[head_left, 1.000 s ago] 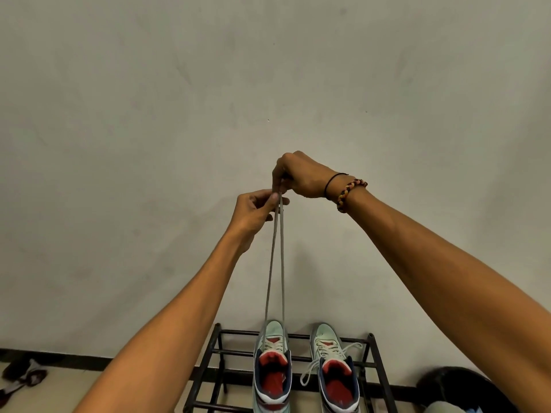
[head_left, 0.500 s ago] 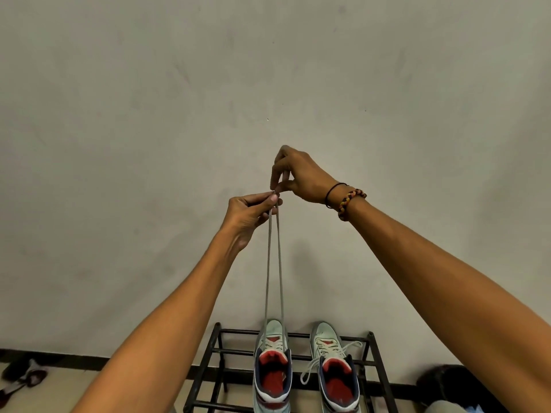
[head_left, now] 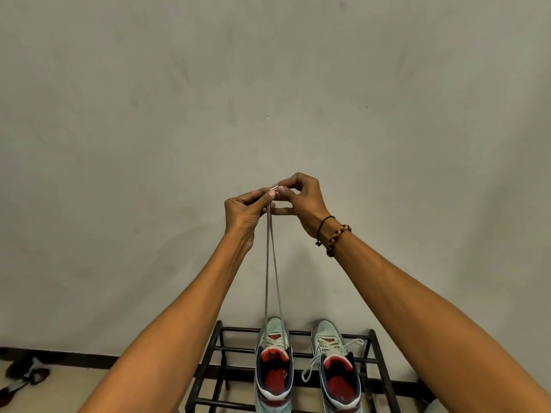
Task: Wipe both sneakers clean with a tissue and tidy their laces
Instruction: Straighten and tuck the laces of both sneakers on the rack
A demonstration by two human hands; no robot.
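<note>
Both hands are raised in front of a plain grey wall (head_left: 268, 84), fingertips meeting. The left hand (head_left: 246, 211) pinches the two ends of a grey shoelace (head_left: 269, 263) between thumb and forefinger, its other fingers curled in below. The right hand (head_left: 301, 201), touching the left at the fingertips, pinches the same lace tips from the other side with thumb and forefinger; one lower finger points straight toward the left hand, just beside the lace. On the right wrist sit a thin black band (head_left: 323, 229) and, just behind it toward the forearm, a braided bracelet (head_left: 338, 238) of dark, yellow and red strands.

From the pinch the two strands of the lace hang taut, spreading slightly as they run down, well below the hands, to the left sneaker (head_left: 274, 380). That sneaker is pale mint with a navy collar and red lining, standing on a black metal shoe rack (head_left: 222, 350) against the wall, toe to the wall. The right sneaker (head_left: 337, 374), its match, stands just beside it, below the right forearm; its white laces (head_left: 316, 365) lie loose, one end trailing over the left side of the shoe and another reaching right along the rack bar.

Far below and to the left of the left forearm, dark footwear (head_left: 21, 380) lies on the floor; I cannot tell what kind.
</note>
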